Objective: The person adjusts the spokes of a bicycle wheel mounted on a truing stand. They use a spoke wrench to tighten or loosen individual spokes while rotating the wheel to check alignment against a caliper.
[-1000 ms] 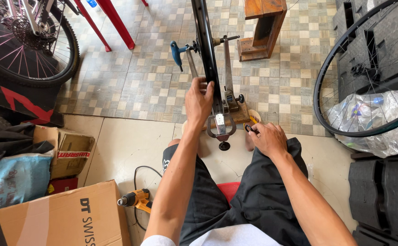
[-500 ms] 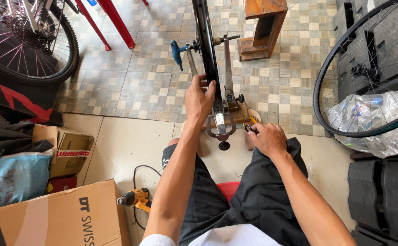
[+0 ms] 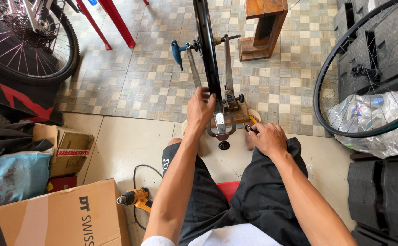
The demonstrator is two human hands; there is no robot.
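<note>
Fingers of the left hand (image 3: 202, 108) curl around the black bicycle rim (image 3: 206, 54) that stands edge-on in the grey metal truing stand (image 3: 226, 107), thumb on the near side and fingertips over the far side, so the hand is closed on the wheel just above the stand's base. Those of the right hand (image 3: 266, 139) pinch narrowly on a small black-and-yellow tool (image 3: 250, 125) held low beside the stand's wooden foot (image 3: 241, 116); what its tip meets I cannot tell. To my eye this is fine adjusting work, and it goes best if the left hand holds the rim steady without pushing it sideways, while the right hand makes only small turns, the wheel staying centred between the stand's uprights. The left forearm runs straight forward from the lap, wrist slightly raised, palm facing inward towards the rim. The right forearm angles in from the right, wrist resting on the knee of the black shorts (image 3: 253, 200), knuckles up. A blue-handled lever (image 3: 178, 51) sticks out from the stand's left side at axle height. Near the left knee on the pale floor lies a yellow cordless drill (image 3: 134, 198), beside a brown cardboard box (image 3: 57, 218). Another spoked wheel (image 3: 363, 77) leans well apart at the right, over a clear plastic bag (image 3: 381, 123).
</note>
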